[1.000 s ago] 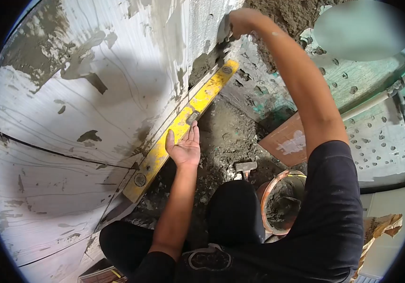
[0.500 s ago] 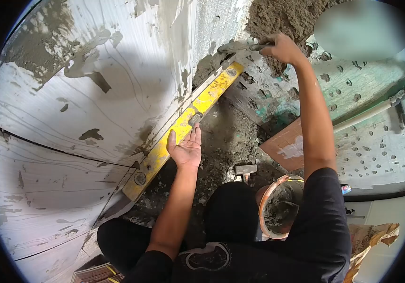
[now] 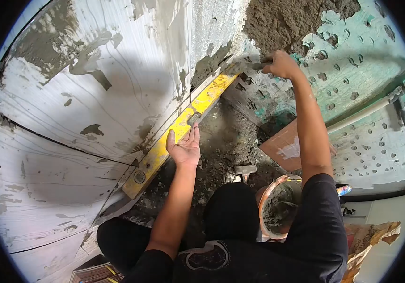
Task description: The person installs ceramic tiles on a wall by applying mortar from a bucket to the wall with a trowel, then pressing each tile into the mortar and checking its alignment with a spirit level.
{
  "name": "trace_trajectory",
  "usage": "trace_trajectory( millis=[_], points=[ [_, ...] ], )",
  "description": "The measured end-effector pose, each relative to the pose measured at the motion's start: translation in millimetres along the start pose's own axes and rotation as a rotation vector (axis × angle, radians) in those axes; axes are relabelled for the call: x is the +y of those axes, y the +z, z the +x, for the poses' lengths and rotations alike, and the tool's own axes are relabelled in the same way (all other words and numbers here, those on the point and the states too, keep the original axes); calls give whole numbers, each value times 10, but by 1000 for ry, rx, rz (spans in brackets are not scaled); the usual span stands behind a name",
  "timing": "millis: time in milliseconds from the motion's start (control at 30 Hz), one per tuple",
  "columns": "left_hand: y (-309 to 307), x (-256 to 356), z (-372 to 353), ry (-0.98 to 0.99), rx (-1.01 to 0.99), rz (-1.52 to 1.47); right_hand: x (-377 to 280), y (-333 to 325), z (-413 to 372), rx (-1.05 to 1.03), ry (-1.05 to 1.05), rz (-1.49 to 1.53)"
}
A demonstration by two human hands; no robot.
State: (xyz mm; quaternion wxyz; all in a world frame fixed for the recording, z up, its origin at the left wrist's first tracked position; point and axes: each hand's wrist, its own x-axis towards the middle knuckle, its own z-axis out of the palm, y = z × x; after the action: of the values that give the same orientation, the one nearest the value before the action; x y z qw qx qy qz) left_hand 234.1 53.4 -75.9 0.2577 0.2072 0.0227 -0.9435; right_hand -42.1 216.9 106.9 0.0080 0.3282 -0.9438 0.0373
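A yellow spirit level [image 3: 209,96], smeared with mortar, lies slanted along the foot of the pale tile wall [image 3: 131,85]. My left hand [image 3: 185,153] is palm up at its middle, with the thumb against the yellow side and the fingertips at the centre vial. Near the level's far end, my right hand [image 3: 282,65] is closed around a trowel [image 3: 257,66]. The grey, mortar-covered blade reaches toward the corner and covers that end of the level. Wet mortar [image 3: 212,63] sits in the corner beside it.
A bucket [image 3: 262,212] of mortar stands by my right knee. A reddish-brown board [image 3: 278,151] leans against the green, mortar-dotted wall [image 3: 349,61]. A small tool [image 3: 245,170] lies on the rubble-strewn floor [image 3: 216,137]. A torn paper sack [image 3: 372,240] and a pipe [image 3: 365,115] are at right.
My right hand has moved slightly down with the trowel, and its blade now covers the level's far end vial. My left hand remains at the level's middle.
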Motion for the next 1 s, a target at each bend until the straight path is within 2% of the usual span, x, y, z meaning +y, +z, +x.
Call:
trace_trajectory(
  millis=[33, 133, 267, 400, 533, 567, 700, 800, 833, 933, 1000],
  points=[
    [4, -5, 0, 0, -1, 4, -38, 11, -29, -29, 48, 11],
    [11, -5, -9, -8, -11, -4, 21, 182, 44, -59, 6, 69],
    [-23, 9, 16, -17, -14, -6, 32, 313, 134, 19, -56, 11],
    [-15, -10, 14, -23, -13, -15, -103, 91, 96, -97, -14, 224],
    [-19, -2, 11, 7, -25, 13, 81, 74, 62, 30, -166, 499],
    [-30, 3, 8, 3, -18, 8, 120, 20, -16, 7, -52, 518],
    [-21, 1, 17, -16, -12, -3, 57, 189, -182, 117, -43, 722],
    [-15, 2, 14, -16, -18, 6, 23, 452, -225, 159, 36, 748],
    [-15, 6, 11, -13, -20, 11, 6, 506, -238, 75, 122, 884],
    [4, 11, -10, -28, -30, -2, -54, 510, -283, 7, 306, 1052],
    [-12, 18, -3, -37, -28, -35, 25, 517, -312, -58, 317, 1171]
  ],
)
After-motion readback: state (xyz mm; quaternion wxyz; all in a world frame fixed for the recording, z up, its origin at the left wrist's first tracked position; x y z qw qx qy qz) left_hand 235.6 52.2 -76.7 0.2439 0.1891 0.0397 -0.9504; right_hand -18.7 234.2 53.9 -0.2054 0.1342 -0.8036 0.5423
